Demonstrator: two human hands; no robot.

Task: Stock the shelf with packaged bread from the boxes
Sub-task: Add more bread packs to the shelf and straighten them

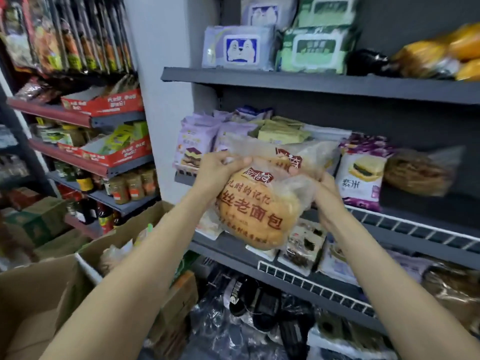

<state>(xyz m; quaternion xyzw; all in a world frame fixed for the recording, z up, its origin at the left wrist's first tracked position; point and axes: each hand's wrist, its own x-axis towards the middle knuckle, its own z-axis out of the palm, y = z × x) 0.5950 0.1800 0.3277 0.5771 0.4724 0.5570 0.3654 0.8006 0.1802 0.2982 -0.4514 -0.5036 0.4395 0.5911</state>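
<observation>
I hold two clear bags of round bread, one behind the other, in front of the grey middle shelf (405,201). The front bag (257,211) carries red lettering and shows a golden loaf. A second like bag (298,157) sits behind and above it. My left hand (218,170) pinches the top left edge of the bags. At the bags' right side, my right hand (327,196) grips the plastic. An open cardboard box (85,258) with more bagged goods stands at the lower left.
Purple and green snack packs (197,141) fill the middle shelf's left; a purple-white pack (363,175) and a brown loaf bag (418,172) lie to the right. The upper shelf (311,83) holds wipes. The lower shelf (311,284) has a white wire rail. Dark bags lie on the floor.
</observation>
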